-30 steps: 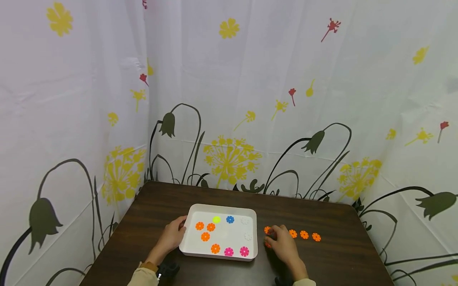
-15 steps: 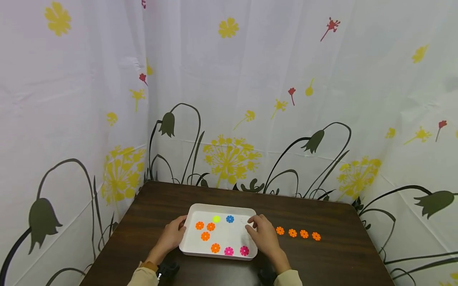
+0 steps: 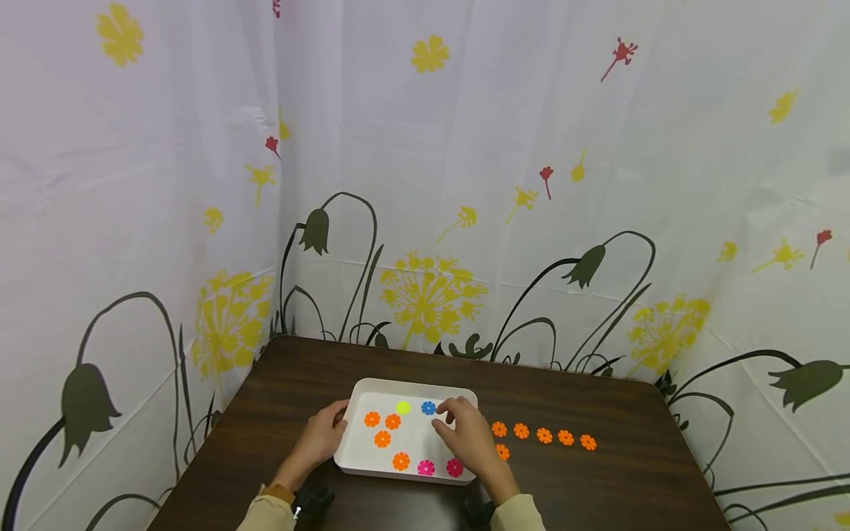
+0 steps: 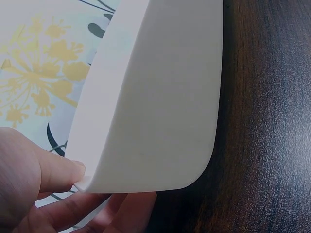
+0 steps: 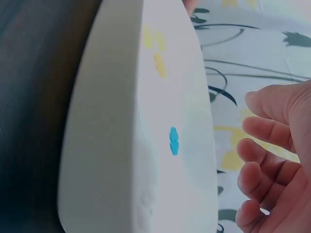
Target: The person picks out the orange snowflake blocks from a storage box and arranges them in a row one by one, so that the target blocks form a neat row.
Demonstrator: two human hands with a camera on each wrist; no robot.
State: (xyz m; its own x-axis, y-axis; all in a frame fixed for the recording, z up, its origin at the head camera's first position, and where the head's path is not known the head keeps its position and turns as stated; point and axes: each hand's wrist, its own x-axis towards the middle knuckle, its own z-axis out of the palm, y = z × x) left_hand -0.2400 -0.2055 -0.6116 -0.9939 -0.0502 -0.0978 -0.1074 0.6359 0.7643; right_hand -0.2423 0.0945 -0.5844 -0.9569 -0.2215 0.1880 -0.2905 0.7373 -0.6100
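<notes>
Presently, tray (image 3: 415,436) is being pinched by left hand (image 3: 319,438). Near right hand (image 3: 468,436), fingers parted, blue disc (image 3: 428,408) is being judged light, stiff, best pinched by rim.

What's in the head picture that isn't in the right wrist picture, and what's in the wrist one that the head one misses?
Only the head view: the orange flower pieces on the dark table, the pink flower pieces and the sleeves.

Only the right wrist view: the right hand seen from its palm side.

Both: that hand, the table, the white tray, the blue flower piece and the curtain.
</notes>
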